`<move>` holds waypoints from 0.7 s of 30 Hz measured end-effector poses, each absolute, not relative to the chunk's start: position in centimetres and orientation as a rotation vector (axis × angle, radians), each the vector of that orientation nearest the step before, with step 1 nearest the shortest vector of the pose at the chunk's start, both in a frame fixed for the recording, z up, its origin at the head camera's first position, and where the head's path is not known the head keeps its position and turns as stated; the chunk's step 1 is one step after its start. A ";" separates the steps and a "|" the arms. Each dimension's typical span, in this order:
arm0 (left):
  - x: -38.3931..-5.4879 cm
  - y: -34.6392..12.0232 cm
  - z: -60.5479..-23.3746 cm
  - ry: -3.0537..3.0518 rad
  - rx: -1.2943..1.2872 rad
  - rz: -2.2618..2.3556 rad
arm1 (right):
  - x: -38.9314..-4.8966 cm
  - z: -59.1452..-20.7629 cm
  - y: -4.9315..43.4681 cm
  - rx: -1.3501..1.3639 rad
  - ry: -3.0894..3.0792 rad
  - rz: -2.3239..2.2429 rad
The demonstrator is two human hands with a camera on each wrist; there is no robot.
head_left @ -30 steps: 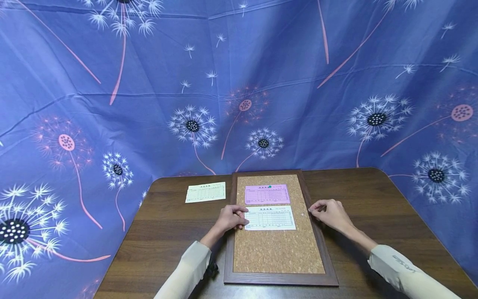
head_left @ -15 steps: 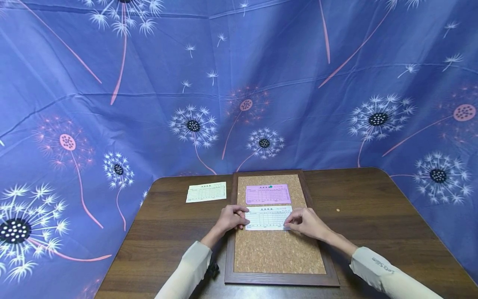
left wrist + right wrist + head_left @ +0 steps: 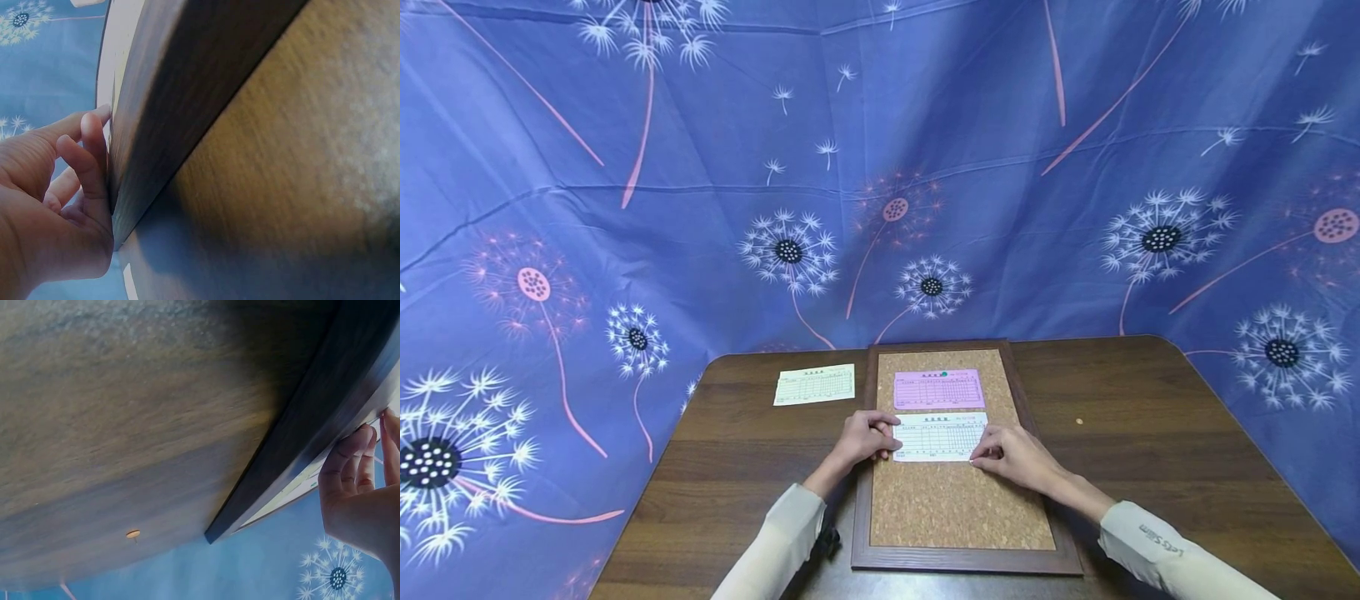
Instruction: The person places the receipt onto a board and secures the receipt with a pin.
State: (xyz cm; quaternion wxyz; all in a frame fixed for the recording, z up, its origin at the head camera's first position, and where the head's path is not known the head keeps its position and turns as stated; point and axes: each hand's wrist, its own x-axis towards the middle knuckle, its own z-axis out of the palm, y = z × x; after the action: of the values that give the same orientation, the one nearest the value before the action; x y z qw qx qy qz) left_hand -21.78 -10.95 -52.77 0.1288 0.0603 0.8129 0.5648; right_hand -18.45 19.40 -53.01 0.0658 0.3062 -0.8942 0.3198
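A white printed form (image 3: 936, 435) lies on the framed corkboard (image 3: 958, 508), just below a purple form (image 3: 936, 390). My left hand (image 3: 862, 436) holds the white form's left edge with thumb and index finger. In the left wrist view its other fingers (image 3: 94, 128) are bent beside the wooden frame (image 3: 150, 112). At the form's lower right corner my right hand (image 3: 1011, 454) pinches with thumb and index finger. The right hand (image 3: 359, 494) covers that corner; whether a small pin sits between the fingertips cannot be seen.
A pale green form (image 3: 814, 385) lies on the table left of the board. To the right, a small thumbtack (image 3: 1079, 422) rests on the wood. A green pin (image 3: 944, 374) sits at the purple form's top edge. A blue patterned cloth (image 3: 880, 167) hangs behind.
My right hand has moved left from the board's right frame onto the white form's lower right corner, uncovering the thumbtack on the table. The left hand stays where it was.
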 end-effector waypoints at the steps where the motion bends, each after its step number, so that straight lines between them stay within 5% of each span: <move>1: -21.8 -11.0 -52.8 2.365 0.176 1.639 | -18.4 -52.9 19.5 0.924 -2.700 0.964; 21: -21.8 -11.0 -52.8 2.362 0.175 1.635 | -18.4 -52.6 19.0 0.939 -2.748 0.875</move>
State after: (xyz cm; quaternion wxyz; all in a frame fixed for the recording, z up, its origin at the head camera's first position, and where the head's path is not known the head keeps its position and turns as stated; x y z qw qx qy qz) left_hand -21.77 -10.96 -52.82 0.1314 0.0604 0.8137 0.5630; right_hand -18.38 19.02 -52.60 0.0545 0.3091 -0.9047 0.2881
